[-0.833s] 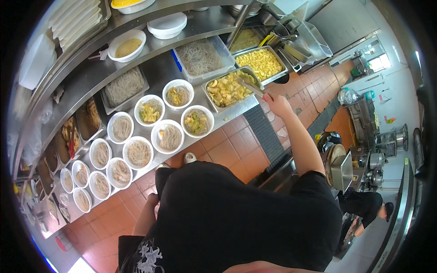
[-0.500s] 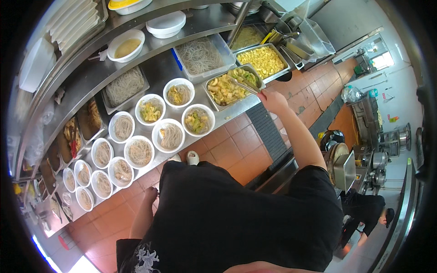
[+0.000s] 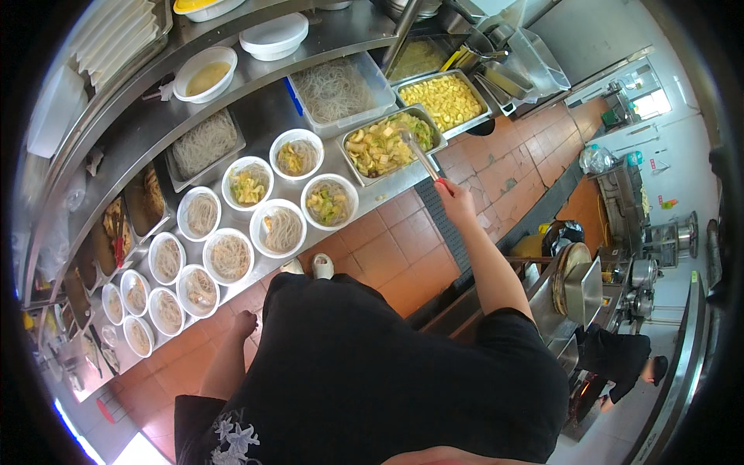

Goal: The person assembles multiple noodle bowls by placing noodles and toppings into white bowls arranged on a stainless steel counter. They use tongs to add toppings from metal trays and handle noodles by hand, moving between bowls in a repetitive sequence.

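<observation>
My right hand (image 3: 457,200) is closed around a pair of metal tongs (image 3: 425,164), whose far end is down in a steel tray of cooked cabbage (image 3: 378,149). My left hand (image 3: 244,324) hangs low beside the counter's front edge with its fingers curled, and nothing shows in it. White round bowls of noodles stand in rows to the left of the tray. Cabbage lies on the noodles in three of them: the front bowl (image 3: 329,203), the back bowl (image 3: 297,155) and the bowl to their left (image 3: 248,184). A bowl of plain noodles (image 3: 278,229) stands next to these.
Behind the bowls are a clear tub of noodles (image 3: 333,91) and a steel tray of noodles (image 3: 204,147). A pan of yellow cubes (image 3: 443,103) adjoins the cabbage. The overhead shelf (image 3: 325,35) holds a bowl of broth (image 3: 208,75). A co-worker (image 3: 616,356) bends at the right.
My right hand has moved down and slightly left, and the tongs now point more steeply into the cabbage. My left hand has shifted slightly left. The co-worker has changed posture.
</observation>
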Demonstrator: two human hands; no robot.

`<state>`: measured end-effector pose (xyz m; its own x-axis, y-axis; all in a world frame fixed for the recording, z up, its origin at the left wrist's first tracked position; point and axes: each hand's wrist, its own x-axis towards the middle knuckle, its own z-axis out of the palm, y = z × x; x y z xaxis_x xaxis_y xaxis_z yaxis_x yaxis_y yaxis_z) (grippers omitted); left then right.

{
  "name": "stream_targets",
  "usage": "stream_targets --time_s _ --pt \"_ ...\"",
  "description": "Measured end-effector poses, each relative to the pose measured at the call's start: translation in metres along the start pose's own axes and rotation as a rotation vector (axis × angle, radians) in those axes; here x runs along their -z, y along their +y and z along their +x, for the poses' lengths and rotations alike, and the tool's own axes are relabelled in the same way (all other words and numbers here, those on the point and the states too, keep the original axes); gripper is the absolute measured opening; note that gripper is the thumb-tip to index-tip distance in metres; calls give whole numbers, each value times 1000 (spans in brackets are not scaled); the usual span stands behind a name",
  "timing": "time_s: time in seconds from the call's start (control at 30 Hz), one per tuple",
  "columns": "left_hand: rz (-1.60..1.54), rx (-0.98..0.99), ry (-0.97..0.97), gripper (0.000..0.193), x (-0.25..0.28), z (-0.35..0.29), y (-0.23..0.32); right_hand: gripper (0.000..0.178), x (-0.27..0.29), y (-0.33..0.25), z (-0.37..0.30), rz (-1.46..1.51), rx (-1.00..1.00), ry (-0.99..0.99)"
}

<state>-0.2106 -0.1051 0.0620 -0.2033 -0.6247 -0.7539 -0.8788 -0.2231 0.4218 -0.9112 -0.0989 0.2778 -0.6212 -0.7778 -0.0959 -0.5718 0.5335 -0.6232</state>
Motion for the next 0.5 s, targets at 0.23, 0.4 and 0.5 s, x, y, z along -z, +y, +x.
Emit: stream_targets --time_s 0.23,0.4,0.5 --pt "39 74 -76 33 2 19 0 41 38 -25 -15 231 -124 -2" --pt "13 -22 -97 29 -19 55 -30 39 65 -60 -27 130 -30 -12" --pt "255 -154 43 31 -33 64 -38 36 68 -89 -44 132 28 -106"
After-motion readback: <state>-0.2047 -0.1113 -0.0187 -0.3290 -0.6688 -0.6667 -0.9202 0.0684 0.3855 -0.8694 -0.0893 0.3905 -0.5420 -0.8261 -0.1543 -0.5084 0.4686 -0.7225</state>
